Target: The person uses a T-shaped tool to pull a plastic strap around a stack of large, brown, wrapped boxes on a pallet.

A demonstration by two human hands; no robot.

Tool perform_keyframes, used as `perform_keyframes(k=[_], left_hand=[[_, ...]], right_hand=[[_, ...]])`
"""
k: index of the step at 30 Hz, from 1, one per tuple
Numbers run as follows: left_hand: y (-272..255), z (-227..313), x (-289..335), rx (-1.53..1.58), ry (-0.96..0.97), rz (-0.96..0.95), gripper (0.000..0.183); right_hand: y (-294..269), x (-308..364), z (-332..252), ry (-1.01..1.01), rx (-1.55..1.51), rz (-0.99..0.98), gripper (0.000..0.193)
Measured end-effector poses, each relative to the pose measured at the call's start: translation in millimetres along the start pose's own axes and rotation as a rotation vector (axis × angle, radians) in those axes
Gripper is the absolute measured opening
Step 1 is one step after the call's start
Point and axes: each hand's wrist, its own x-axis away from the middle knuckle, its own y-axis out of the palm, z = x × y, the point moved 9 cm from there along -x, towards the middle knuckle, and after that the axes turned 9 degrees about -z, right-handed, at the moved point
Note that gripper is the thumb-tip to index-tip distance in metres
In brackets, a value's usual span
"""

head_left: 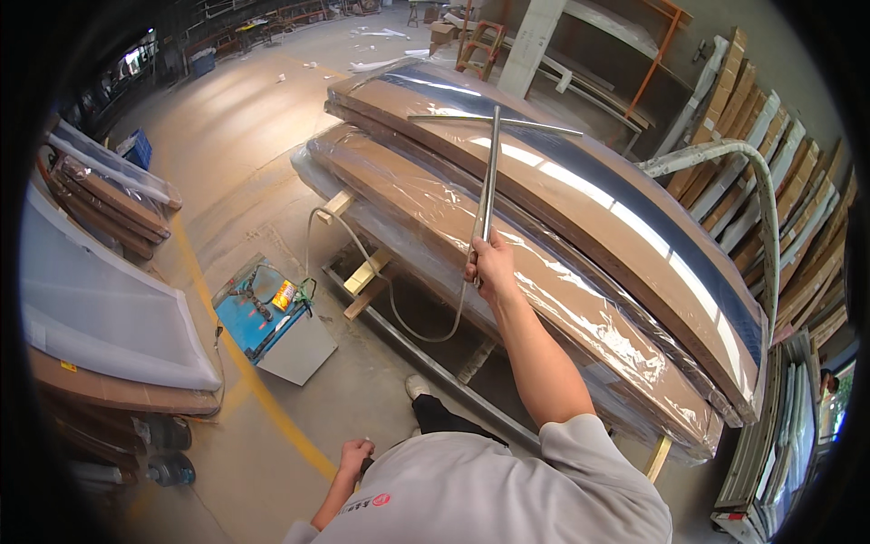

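In the right hand [494, 265], a silvery bar [492, 172]

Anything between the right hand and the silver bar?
Nothing visible: the right hand is closed directly around the near end of the silver bar. A pale hose loops left of the hand; whether it joins the bar, I can't tell.

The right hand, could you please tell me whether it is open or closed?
Closed: the right hand is curled around the metal bar.
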Motion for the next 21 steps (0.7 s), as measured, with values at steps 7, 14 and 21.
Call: perform_keyframes(k=[7, 14, 21], left_hand=[[-50.4, 44.3, -17.6, 0.133, 0.023, 0.14, 0.019], [-113.7, 110.3, -70.4, 0.089, 0.028, 0.251, 0.019], [-154.2, 108.0, -121.9, 0.228, -0.049, 0.244, 0.019]], right_hand=[[85.9, -135.1, 10.8, 0.021, -0.014, -0.096, 0.008], [167.6, -260.1, 5.3, 0.02, -0.015, -0.164, 0.005], [231.5, -360.5, 12.6, 0.052, -0.016, -0.137, 0.005]])
